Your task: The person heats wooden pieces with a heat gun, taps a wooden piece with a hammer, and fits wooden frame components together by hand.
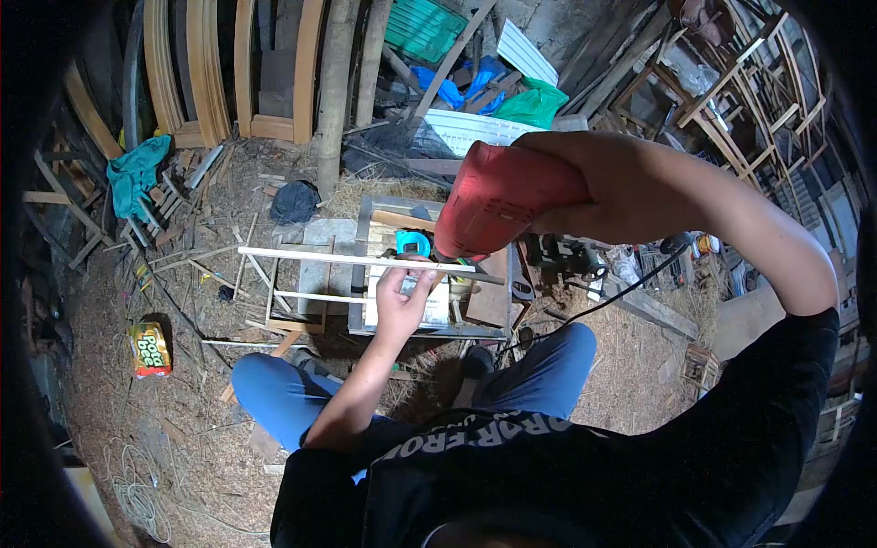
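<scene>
My right hand (pixel 594 187) is wrapped round a red power drill (pixel 498 196), held up above a low workbench (pixel 356 315). The drill's front end points down, and its tip is hidden behind the body. Below it, my left hand (pixel 404 297) grips a thin wooden strip (pixel 311 258) between fingers and thumb. This strip lies across the bench and sticks out to the left. A second, lower strip (pixel 320 297) runs nearly parallel to it, reaching the left hand's wrist. Just beyond the left fingers sits a blue tape measure (pixel 413 242).
A black cord (pixel 630 290) trails to the right of the bench. Curved wooden frames (pixel 206 73) lean at the back left, and stacked wooden frames (pixel 731 119) fill the back right. A yellow-red snack packet (pixel 150 349) and coiled string (pixel 137 493) lie on the floor at left.
</scene>
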### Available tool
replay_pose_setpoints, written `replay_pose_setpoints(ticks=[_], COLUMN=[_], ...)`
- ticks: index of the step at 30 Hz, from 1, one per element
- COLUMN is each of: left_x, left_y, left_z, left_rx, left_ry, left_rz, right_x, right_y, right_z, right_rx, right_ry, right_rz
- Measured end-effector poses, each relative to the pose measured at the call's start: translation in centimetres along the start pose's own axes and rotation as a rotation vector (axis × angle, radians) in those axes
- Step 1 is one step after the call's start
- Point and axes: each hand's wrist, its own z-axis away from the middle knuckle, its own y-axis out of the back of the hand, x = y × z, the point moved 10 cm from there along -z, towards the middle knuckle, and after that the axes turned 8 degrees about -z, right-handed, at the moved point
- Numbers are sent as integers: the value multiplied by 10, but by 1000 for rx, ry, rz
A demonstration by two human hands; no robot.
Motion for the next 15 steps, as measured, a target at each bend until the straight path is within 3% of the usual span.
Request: replay_pose_setpoints(ticks=[15], left_x=[-1], left_y=[0], left_z=[0], left_rx=[-13], left_ry=[2], left_rz=[-22], right_x=[1], right_y=[1], right_z=[3], right_rx=[24], right_ry=[-9], right_rz=[49])
